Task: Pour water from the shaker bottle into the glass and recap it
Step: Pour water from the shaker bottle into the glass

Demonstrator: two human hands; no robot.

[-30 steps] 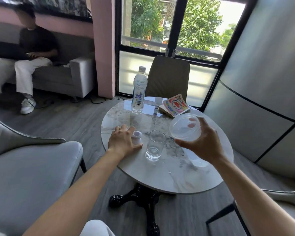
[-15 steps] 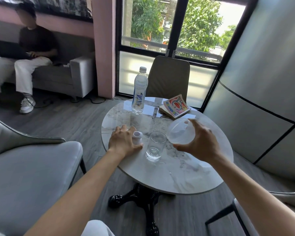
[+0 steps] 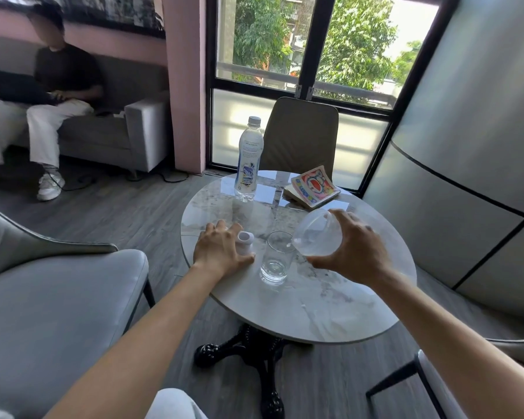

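Note:
My right hand [image 3: 356, 251] grips the clear shaker bottle [image 3: 316, 234], tipped far over with its open mouth at the rim of the glass [image 3: 277, 257]. The glass stands upright on the round marble table [image 3: 300, 313] and holds a little water at the bottom. My left hand [image 3: 221, 252] rests on the table to the left of the glass, fingers curled around the white cap [image 3: 245, 240], which sits on the tabletop.
A sealed plastic water bottle [image 3: 249, 160] stands at the table's far side, with a colourful book [image 3: 312, 187] to its right. A chair [image 3: 300, 134] is behind the table, grey armchairs flank me, and a person [image 3: 55, 95] sits on the sofa at left.
My right hand has lowered the shaker bottle leftward and tipped it further, bringing its mouth down to the glass rim. My left hand has stayed on the cap.

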